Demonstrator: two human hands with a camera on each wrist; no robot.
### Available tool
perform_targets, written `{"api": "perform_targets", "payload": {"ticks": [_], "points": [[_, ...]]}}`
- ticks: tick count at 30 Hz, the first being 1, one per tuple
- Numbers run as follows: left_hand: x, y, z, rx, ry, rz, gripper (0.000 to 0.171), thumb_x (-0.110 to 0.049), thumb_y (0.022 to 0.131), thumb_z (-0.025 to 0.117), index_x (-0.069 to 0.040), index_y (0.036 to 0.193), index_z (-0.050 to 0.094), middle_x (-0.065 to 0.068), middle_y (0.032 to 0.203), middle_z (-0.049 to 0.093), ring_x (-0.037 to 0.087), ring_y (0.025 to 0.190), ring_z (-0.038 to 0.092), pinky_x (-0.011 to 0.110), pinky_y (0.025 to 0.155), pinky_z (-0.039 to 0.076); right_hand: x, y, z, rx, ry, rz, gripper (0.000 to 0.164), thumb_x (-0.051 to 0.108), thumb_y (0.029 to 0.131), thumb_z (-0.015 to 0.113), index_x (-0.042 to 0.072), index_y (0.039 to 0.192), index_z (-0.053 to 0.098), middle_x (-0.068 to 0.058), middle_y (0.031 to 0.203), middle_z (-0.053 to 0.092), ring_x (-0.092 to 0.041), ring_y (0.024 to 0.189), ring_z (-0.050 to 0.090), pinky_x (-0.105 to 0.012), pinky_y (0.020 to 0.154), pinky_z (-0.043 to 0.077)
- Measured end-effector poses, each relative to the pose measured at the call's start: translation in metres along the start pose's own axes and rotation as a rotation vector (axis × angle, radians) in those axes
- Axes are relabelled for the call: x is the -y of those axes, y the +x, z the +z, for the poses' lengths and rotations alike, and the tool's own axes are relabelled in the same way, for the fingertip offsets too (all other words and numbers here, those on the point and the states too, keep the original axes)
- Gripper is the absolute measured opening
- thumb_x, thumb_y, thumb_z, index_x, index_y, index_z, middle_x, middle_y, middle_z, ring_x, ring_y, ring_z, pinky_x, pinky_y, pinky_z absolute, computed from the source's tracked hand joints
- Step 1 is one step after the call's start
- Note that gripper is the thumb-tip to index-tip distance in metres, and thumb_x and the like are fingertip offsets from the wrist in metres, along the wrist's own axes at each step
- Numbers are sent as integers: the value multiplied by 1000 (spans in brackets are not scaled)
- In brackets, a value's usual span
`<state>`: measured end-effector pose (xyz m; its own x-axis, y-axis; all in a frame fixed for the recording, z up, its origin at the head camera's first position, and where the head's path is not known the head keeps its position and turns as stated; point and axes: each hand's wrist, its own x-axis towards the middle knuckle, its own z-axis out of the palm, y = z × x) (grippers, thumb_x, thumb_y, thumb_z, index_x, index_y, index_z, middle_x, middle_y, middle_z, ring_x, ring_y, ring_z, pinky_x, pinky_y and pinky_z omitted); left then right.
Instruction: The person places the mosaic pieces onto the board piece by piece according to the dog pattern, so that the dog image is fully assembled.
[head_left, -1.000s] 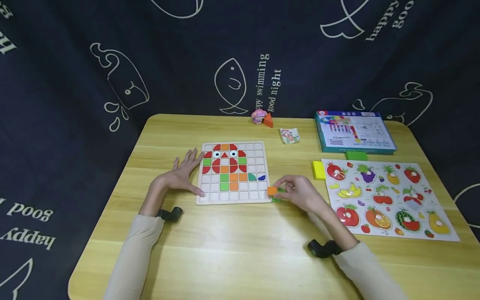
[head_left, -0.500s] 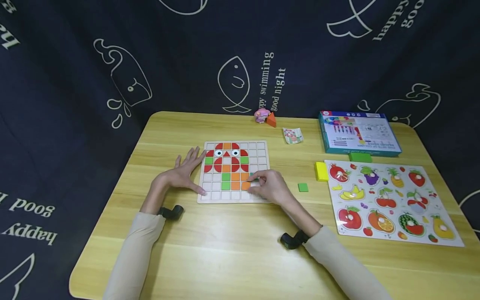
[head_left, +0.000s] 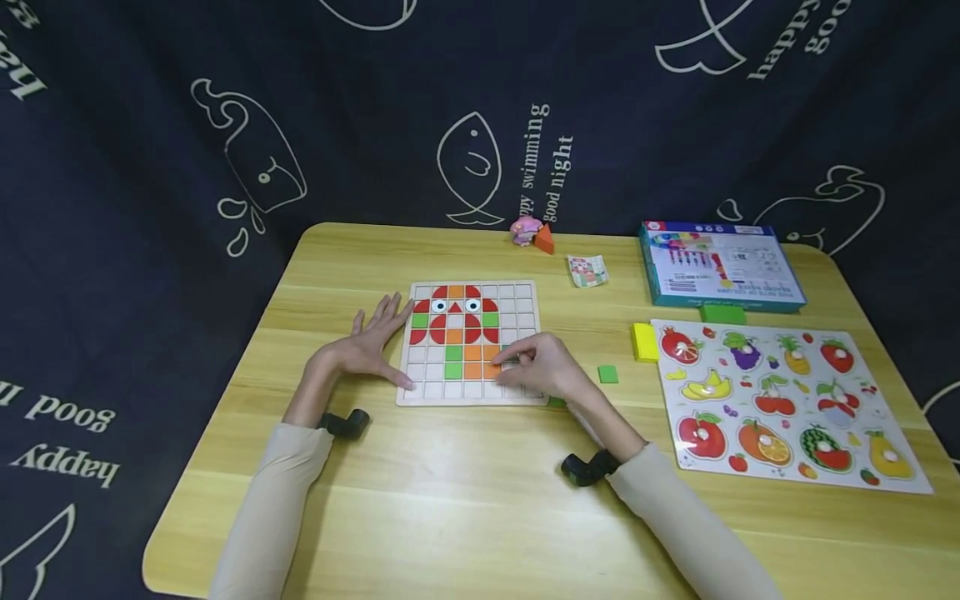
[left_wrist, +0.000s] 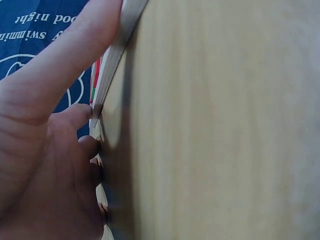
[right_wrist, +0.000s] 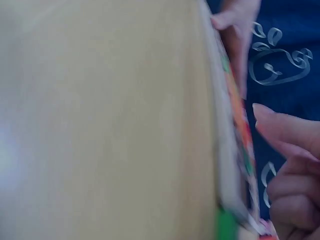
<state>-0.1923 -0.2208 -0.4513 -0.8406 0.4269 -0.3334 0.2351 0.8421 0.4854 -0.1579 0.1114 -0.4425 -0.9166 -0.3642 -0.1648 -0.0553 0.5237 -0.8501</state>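
A wooden grid board (head_left: 420, 392) bears red, orange and green tiles in a bird-like pattern with two eye pieces. Fingers spread, my left hand (head_left: 363, 350) rests along the board's left edge; its thumb touches the lower left, as the left wrist view shows. My right hand (head_left: 543, 367) is over the board's lower right, thumb and forefinger tips beside an orange tile (head_left: 491, 372) that lies in a cell. In the right wrist view the right-hand fingertip (right_wrist: 265, 117) stands slightly off the board, with no tile seen in its grasp. This hand hides some right-hand cells.
A green tile (head_left: 607, 374) lies right of the board, and another green piece (head_left: 557, 402) shows at its lower right corner. Further right are a fruit puzzle (head_left: 757, 392), a yellow block (head_left: 645, 342), a green block (head_left: 723, 314) and a box (head_left: 723, 267). A picture card (head_left: 587, 271) lies behind.
My right hand has carried the orange tile left from beside the board into a cell next to the other orange tiles. The left hand stays at the board's edge.
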Motion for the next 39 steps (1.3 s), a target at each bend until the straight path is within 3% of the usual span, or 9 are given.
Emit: {"api": "perform_targets", "payload": {"ticks": [6,12,15,22,25,28,33,39], "points": [[2,2,1,3,13,4,137,-64,59,82,-23,156,-5,9,162,-20,31,149,-21,64,116,-14,-21,-33,-38,-87,-43,93,26,24,78,81,17,103,75,1,56,37,-14,49,31,-22,45,24],[2,0,-1,-6,10,5,137,-63,58,83,-24,156,-4,9,162,-20,31,149,-21,63,117,-14,-44,-52,-49,-21,-21,203,36,18,72,85,15,106,73,1,60,34,-14,55,32,-24,51,26],[2,-1,-2,-7,3,6,136,-62,59,83,-24,156,-4,9,162,-20,30,149,-21,63,117,-13,-47,-52,-46,-25,-37,189,32,17,71,85,15,101,74,2,58,34,-14,55,33,-24,53,27],[1,0,0,1,10,-6,135,-64,59,82,-26,156,-5,7,162,-21,29,149,-22,63,117,-13,-44,-56,-47,-51,-200,97,22,19,76,82,15,96,74,2,58,35,-13,55,34,-22,51,28],[1,-1,0,-5,9,-6,136,-63,59,83,-25,156,-5,8,162,-20,30,150,-21,63,117,-13,-35,-55,-47,-77,-187,57,22,19,78,81,15,98,74,2,57,36,-13,54,33,-22,48,28],[1,-1,0,-7,9,-8,136,-62,59,83,-24,156,-5,8,162,-20,30,149,-21,63,117,-13,-18,-44,-33,-76,-107,26,21,19,76,82,17,97,75,2,55,36,-13,51,32,-21,46,27],[0,-1,1,-4,9,-10,135,-63,60,82,-25,156,-4,6,162,-20,29,149,-22,63,117,-13,15,-17,15,-23,-11,-23,21,18,73,85,15,93,77,3,51,36,-11,48,30,-20,46,26],[-1,0,2,-3,12,-10,135,-65,59,81,-25,156,-3,6,163,-20,29,149,-22,62,118,-13,31,2,53,-32,-37,-10,20,11,67,87,9,86,79,1,54,53,-9,50,36,-21,46,27]]}}
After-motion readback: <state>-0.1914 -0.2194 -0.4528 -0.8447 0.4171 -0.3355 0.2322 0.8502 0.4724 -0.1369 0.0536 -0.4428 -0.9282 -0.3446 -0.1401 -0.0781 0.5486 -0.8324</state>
